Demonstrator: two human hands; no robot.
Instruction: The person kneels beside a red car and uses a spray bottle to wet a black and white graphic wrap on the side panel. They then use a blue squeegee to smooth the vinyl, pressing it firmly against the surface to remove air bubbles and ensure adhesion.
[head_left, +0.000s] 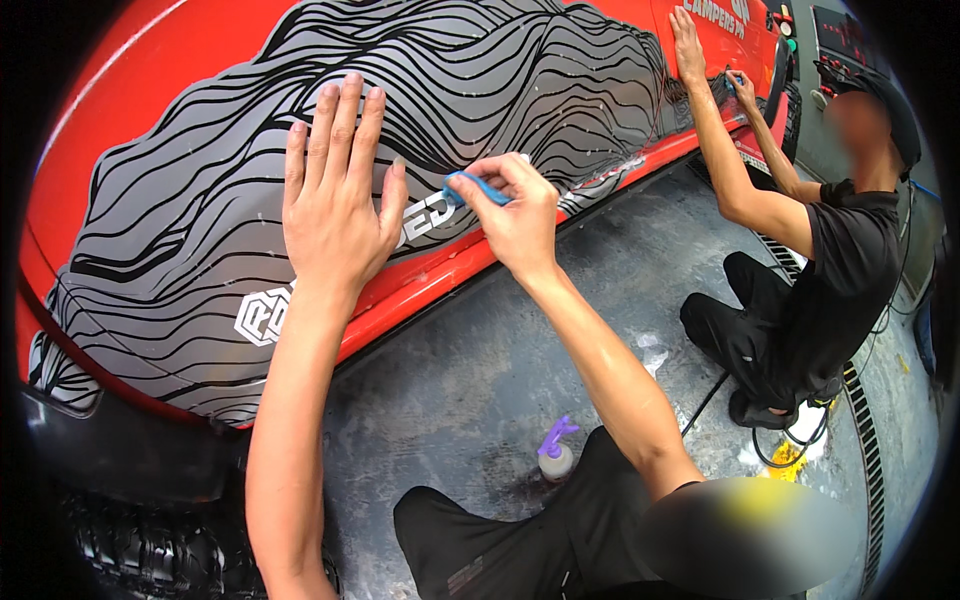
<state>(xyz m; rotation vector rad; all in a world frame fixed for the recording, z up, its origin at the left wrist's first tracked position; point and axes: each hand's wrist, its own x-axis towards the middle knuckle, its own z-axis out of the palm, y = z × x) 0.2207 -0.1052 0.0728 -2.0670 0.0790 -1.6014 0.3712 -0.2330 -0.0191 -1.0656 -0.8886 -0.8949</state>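
My left hand point(340, 200) lies flat, fingers stretched, against a grey vinyl graphic point(215, 190) with wavy black lines on the side of a red vehicle point(200, 40). To its right, my right hand point(522, 215) grips a small blue squeegee point(480, 188), pressed to the graphic near its lower edge. White lettering point(428, 222) shows between my hands, partly covered by them. A white geometric emblem point(262, 315) is partly hidden by my left forearm. Small pale specks, perhaps drops, dot the film.
A spray bottle point(555, 455) with a purple trigger stands on the wet grey floor point(440, 400) by my knee. At right a co-worker point(850, 230) in black crouches, both hands at the same vehicle, one with a blue tool. A hose point(770, 455) and drain grating point(868, 450) lie there. A tyre point(150, 550) is lower left.
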